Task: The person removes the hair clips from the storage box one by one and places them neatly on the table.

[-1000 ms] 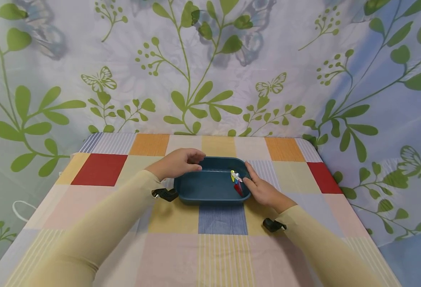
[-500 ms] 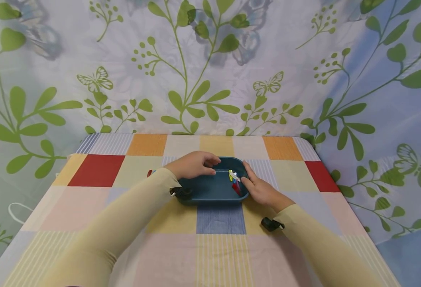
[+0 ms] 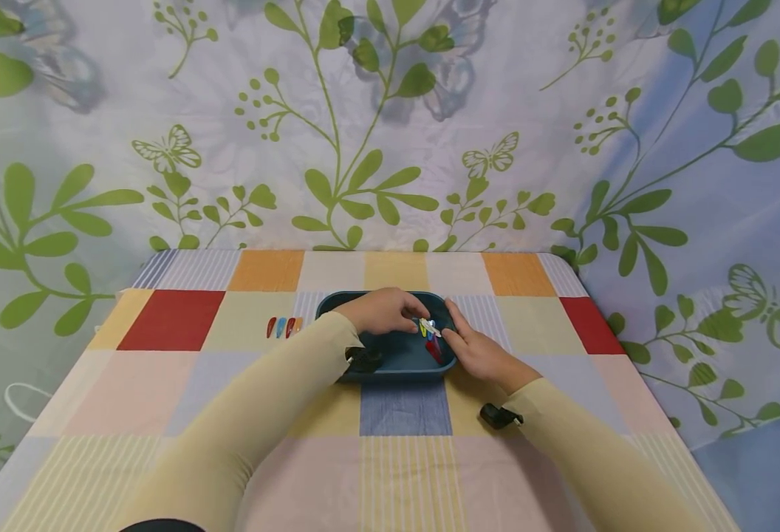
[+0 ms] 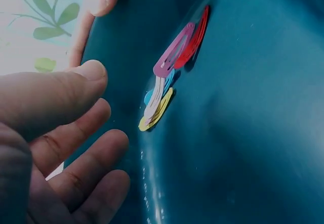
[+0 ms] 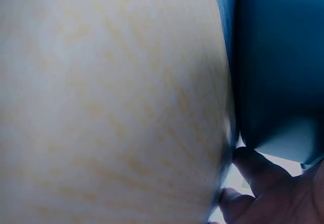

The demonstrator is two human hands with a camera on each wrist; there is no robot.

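Observation:
A dark teal tray (image 3: 397, 375) sits on the patchwork cloth. Several snap hair clips lie at its right end: in the left wrist view a purple clip (image 4: 161, 72), a red clip (image 4: 196, 41), a white clip (image 4: 154, 100), a yellow clip (image 4: 164, 105) and a blue clip (image 4: 169, 77), partly overlapping. My left hand (image 3: 390, 310) hovers over the tray just left of them, fingers loosely bent, thumb apart, holding nothing. My right hand (image 3: 486, 355) holds the tray's right end, thumb over the rim and fingers along the outside.
Left of the tray, a row of more hair clips lies on the cloth: a red clip (image 3: 271, 327), a blue clip (image 3: 281, 327) and others, partly beside my left sleeve (image 3: 284, 399). A leaf-patterned curtain (image 3: 390, 148) hangs behind the table. A white cable (image 3: 21, 403) loops at the left edge.
My left hand has moved right across the tray, toward the clips, uncovering the row on the cloth. My right hand keeps its hold on the tray. The view has shifted slightly.

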